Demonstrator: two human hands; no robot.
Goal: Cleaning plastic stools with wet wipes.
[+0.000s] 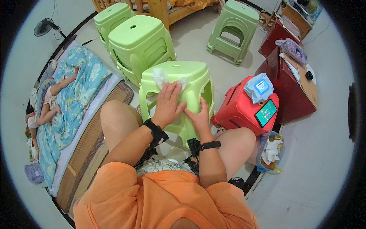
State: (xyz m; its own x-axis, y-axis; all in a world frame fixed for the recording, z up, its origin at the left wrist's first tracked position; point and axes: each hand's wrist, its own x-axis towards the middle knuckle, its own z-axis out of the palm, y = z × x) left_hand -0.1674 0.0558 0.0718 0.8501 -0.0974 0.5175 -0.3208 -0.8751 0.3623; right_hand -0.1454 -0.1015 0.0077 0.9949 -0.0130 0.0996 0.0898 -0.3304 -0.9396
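A light green plastic stool (183, 68) stands upright between my knees, its side facing me. My left hand (168, 101) lies on that side with the fingers extended, pressing a white wipe (160, 76) against the plastic just under the seat's edge. Parts of the wipe stick out on both sides of the fingers. Lower down, my right hand (199, 116) grips the corner leg, thumb on the near face. The ends of its fingers are partly hidden behind the leg. Both wrists wear black straps.
On a red plastic stool (228, 106) at right sit a wipes packet (259, 87) and a lit phone (266, 113). A lined bin (270, 154) holds waste. More green stools (137, 37) (234, 31) stand beyond. At left, a person lies on a mattress with a blue quilt (80, 77).
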